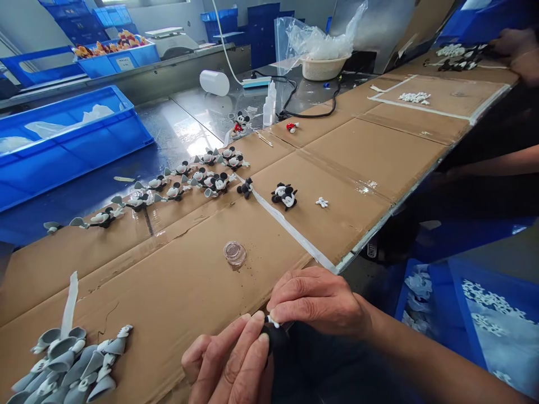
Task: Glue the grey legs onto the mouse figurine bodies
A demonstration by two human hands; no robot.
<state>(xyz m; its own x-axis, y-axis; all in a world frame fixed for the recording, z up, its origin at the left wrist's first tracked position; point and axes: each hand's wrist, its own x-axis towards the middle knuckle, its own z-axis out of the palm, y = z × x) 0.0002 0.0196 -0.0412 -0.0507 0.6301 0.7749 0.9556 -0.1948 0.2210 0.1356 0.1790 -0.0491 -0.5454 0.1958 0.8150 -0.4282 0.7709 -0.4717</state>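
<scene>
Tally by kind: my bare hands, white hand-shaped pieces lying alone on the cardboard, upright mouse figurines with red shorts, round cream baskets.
Bare left hand and right hand: 2
Lone white hand-shaped piece: 1
Upright mouse figurine: 1
Round cream basket: 1
Total: 5

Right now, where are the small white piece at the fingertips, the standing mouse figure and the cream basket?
Small white piece (274, 323): head view, its exposed white surface.
Standing mouse figure (238, 127): head view, its red middle.
Cream basket (323, 69): head view, its outer wall.
</scene>
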